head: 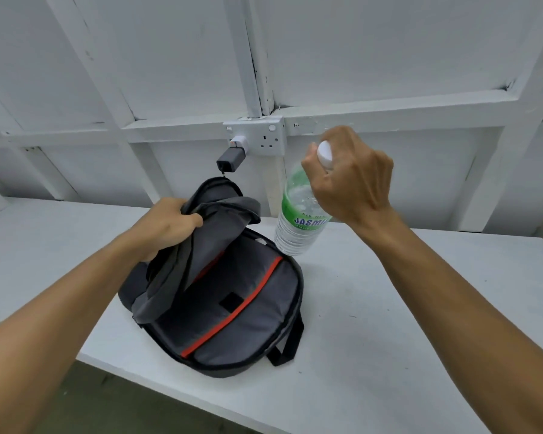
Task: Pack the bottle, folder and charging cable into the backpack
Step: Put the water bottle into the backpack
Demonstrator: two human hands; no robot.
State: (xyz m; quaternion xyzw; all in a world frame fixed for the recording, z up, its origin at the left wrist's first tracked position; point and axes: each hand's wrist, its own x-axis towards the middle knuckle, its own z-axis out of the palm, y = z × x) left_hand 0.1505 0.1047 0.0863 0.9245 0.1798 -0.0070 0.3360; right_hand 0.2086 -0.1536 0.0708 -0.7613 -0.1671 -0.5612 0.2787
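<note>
Right hand: right hand (355, 180) wraps its curled fingers round the neck of the bottle (298, 214), just under the white cap (324, 154), holding it tilted.
Bottle: clear plastic with a green label; its base hangs below the grip, just above the table (405, 308), close beside the far right rim of the backpack (232, 308).
Left hand: left hand (166, 223) clutches the grey front flap (201, 245), thumb on top, lifting it up and back.
Backpack: lies flat under that grip, main compartment open, grey lining with an orange stripe (232, 311) showing.
Beyond both grips: wall socket (257, 136) with a grey charger (229, 158) plugged in.
</note>
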